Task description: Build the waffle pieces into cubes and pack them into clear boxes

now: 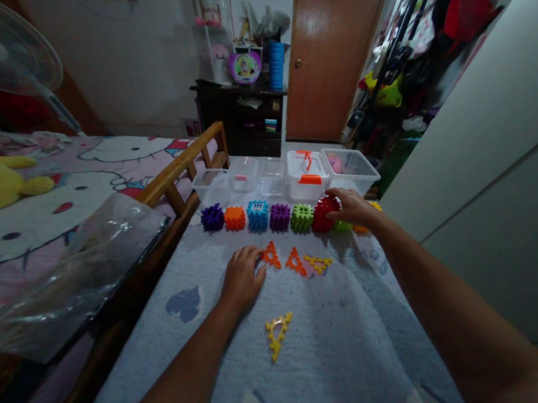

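Blue cloth (356, 350), free room around yellow triangle (274, 347), left fingers (250, 253) parted, right fingers (340, 193) grasping red block (322, 218)

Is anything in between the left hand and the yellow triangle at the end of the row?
Yes, two orange triangles: the first by the fingertips of the left hand, the second just before the yellow triangle. They look flat, so the hand could probably pass over.
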Motion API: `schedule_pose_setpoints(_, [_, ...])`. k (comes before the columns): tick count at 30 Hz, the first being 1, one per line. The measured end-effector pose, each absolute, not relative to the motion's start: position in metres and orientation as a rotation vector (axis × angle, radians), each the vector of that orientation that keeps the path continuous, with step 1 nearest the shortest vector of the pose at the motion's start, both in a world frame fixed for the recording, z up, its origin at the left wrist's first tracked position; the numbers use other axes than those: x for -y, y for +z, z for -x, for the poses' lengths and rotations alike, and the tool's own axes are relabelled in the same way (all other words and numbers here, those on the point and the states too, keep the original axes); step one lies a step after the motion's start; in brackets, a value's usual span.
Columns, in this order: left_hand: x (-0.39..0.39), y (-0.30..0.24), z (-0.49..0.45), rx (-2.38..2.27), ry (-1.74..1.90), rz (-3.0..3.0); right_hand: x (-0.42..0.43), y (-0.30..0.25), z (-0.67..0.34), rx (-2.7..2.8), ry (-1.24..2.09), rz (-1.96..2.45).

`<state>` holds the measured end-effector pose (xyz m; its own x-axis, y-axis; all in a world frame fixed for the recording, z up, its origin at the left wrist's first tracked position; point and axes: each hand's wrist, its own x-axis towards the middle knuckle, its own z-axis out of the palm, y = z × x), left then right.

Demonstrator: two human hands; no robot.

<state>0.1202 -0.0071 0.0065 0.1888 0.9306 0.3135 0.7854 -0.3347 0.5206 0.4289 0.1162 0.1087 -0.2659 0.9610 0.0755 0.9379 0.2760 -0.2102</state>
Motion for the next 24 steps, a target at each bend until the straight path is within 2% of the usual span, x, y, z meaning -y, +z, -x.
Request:
schedule_pose_setpoints(7, [0.007, 0.009, -0.119, -1.637, 0.860, -2.231, -0.108, 0.115, -0.429, 2.308, 0.128, 1.677])
schedule_pose_setpoints(10, [0.007, 0.011, -0.119, -1.631, 0.851, -2.224, -0.084, 0.123, -0.428, 2.222, 0.048, 1.486])
schedule_pose_setpoints(13, [0.007, 0.012, -0.120, -1.628, 0.851, -2.208, -0.046, 0.120, -0.420, 2.164, 0.158, 1.390])
schedule_pose_setpoints(18, [0.007, 0.011, -0.120, -1.616, 0.869, -2.207, 0.011, 0.080, -0.399, 2.289, 0.426, 1.453])
schedule_pose_setpoints(24, [0.009, 0.011, -0.120, -1.591, 0.907, -2.208, 0.021, 0.039, -0.383, 2.339, 0.267, 1.676])
